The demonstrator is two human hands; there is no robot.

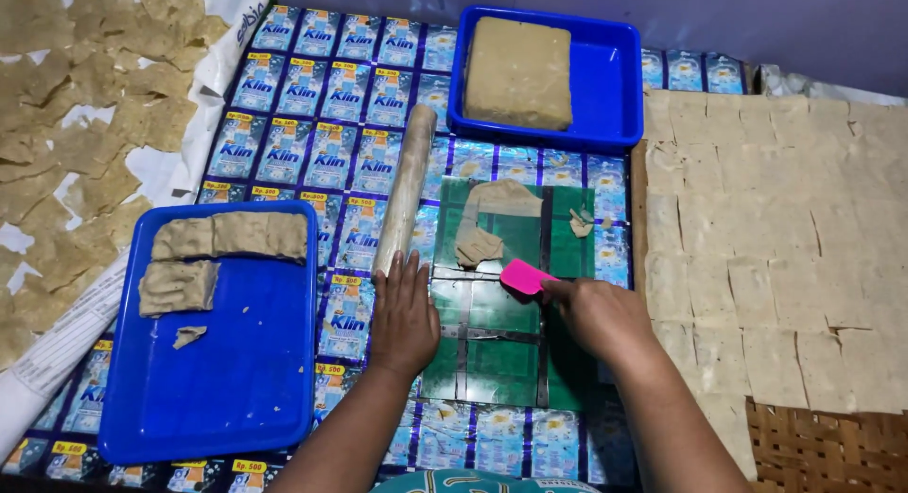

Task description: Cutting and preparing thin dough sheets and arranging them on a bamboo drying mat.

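While you kneel over the work, the widest thing under you is the mat of printed blue sachet wrappers [312,105] that covers the floor, and against its right edge lies one big sheet of thin tan dough squares [776,256] laid edge to edge, with a strip of woven cane [823,446] showing at its near corner. To your far left, many loose dried pieces [85,105] lie scattered on white paper, too many to count. You have two blue trays: the near left tray [236,379] holds three dough slabs and one small crumb, and the far tray [615,86] holds one thick square block of dough [518,72]. Between the trays, one pale rolling pin [405,190] lies at a slant. Just right of it sits one green plastic sheet [492,342], with a few thin scraps of flattened dough [492,219] stuck to its far half. Your left hand [405,313] lies flat, fingers together, palm pressed on the sheet's left edge just below the pin's end. Your right hand [598,313] is closed around one pink scraper [526,277], its blade resting on the sheet near the middle.
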